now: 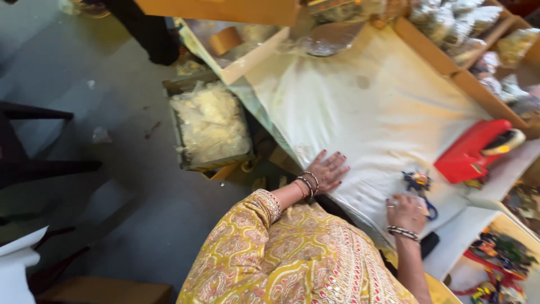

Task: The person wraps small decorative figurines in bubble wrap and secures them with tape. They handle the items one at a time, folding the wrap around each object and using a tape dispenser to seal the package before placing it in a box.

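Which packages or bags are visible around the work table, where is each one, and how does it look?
Crate of clear bags: on the floor left of the table, rectangular, pale yellow contents.
Clear wrapped packs: in the wooden compartments along the table's far edge, shiny and crumpled.
Tape roll: in the wooden tray at the table's left end, round, brown.
No signs or screens show.
The left hand lies flat on the white cloth; the right hand touches a small colourful item.

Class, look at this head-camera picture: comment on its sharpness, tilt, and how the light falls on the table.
Head view: strongly tilted, so the white table cover runs diagonally; motion blur softens everything, most at the bagged goods along the top; warm light brightens the cover while the floor stays dim and grey; the left hand, right hand and red tool are recognisable but not crisp.
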